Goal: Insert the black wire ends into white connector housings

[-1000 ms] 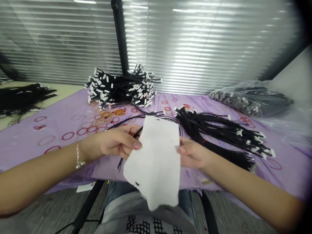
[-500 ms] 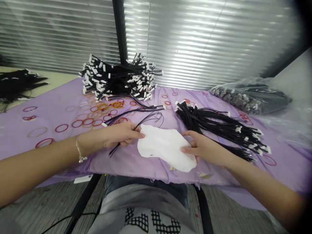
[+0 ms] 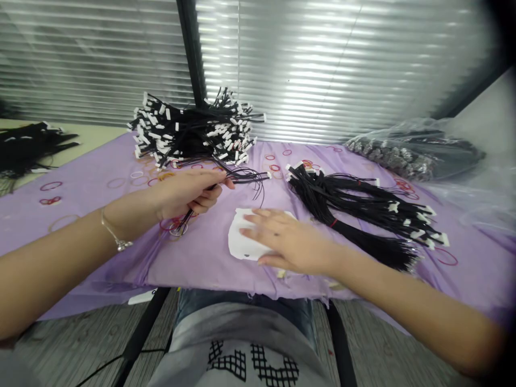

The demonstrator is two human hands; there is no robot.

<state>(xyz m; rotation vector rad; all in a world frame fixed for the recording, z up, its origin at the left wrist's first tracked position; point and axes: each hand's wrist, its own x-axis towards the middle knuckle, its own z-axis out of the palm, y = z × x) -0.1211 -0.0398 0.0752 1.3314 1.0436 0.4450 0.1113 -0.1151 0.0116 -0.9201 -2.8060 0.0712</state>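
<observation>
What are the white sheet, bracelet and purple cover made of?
Sheet: probably matte paper, given its dull white face and uneven edges. Bracelet: probably silvery metal, from its shine. Cover: thin, faintly glossy plastic or fabric, judging by its wrinkles.

Left hand [image 3: 198, 191] gripping thin black cables [image 3: 185, 220], right hand [image 3: 291, 239] spread over a white paper sheet [image 3: 241, 241], purple cloth [image 3: 189, 275] scattered with rubber bands [image 3: 50, 186], white-connectored cable pile [image 3: 187, 131] behind, red-banded cable bundles [image 3: 342, 200] at right, clear plastic bag [image 3: 421, 156] beyond, window blinds [image 3: 314, 70]
</observation>
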